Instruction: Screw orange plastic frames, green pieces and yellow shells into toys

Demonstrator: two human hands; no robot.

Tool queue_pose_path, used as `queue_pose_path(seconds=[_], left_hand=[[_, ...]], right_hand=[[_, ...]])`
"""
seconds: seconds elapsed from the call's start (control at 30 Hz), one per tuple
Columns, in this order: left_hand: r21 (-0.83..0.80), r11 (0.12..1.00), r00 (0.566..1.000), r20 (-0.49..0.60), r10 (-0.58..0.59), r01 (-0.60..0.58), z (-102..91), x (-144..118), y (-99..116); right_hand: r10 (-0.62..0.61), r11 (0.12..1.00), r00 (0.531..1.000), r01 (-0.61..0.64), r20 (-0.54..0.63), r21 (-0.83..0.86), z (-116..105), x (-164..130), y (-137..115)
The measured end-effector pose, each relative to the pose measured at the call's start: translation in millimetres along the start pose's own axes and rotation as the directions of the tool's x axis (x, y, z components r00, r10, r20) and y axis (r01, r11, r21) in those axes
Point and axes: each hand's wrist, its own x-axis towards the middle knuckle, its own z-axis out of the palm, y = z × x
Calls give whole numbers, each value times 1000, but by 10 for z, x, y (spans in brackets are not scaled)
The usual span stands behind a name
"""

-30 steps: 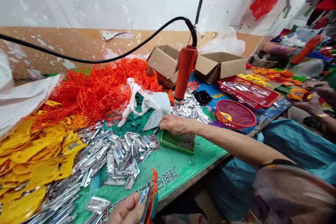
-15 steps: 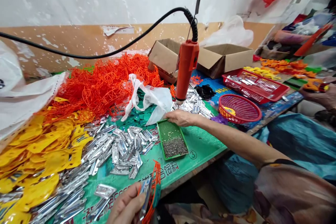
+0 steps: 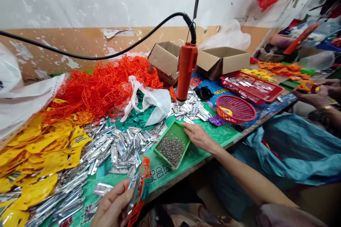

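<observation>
My left hand (image 3: 113, 200), low in the view, pinches a shiny metal plate (image 3: 133, 188) together with an orange plastic frame (image 3: 145, 168) that has some green on it. My right hand (image 3: 198, 136) grips the upper right edge of a green mesh tray (image 3: 183, 135). Small grey metal pieces, probably screws (image 3: 170, 150), lie heaped in the tray's lower part. Left of the tray spreads a pile of silvery metal plates (image 3: 119, 149). An orange electric screwdriver (image 3: 185, 72) hangs tip down behind the tray.
Yellow plastic pieces (image 3: 39, 152) and tangled orange frames (image 3: 106, 81) are heaped at left. A white plastic bag (image 3: 158, 104) lies over green pieces. A red round basket (image 3: 245, 111), a red tray (image 3: 266, 95) and cardboard boxes (image 3: 237, 64) stand behind. Another person's hands (image 3: 311, 95) work at far right.
My right hand has shifted from the tray's far edge to its right side. The tray is turned, and its grey pieces have spread. My left hand sits slightly further left, still holding the same parts.
</observation>
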Motion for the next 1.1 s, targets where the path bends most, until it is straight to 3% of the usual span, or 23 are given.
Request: queue_pose_path(seconds=[0.27, 0.7, 0.83, 1.1], left_hand=[[-32, 999, 1000, -19, 25, -26, -102, -7, -34], [-65, 987, 984, -117, 137, -145, -127, -21, -11], [-58, 987, 986, -86, 145, -150, -105, -13, -1], [31, 987, 984, -76, 159, -157, -54, 22, 21]], right_hand=[[36, 997, 995, -29, -89, 74, 174, -186, -43], [107, 984, 969, -70, -224, 165, 224, -279, -149], [100, 981, 973, -61, -208, 185, 239, -310, -161], [203, 958, 959, -152, -200, 245, 270, -380, -178]])
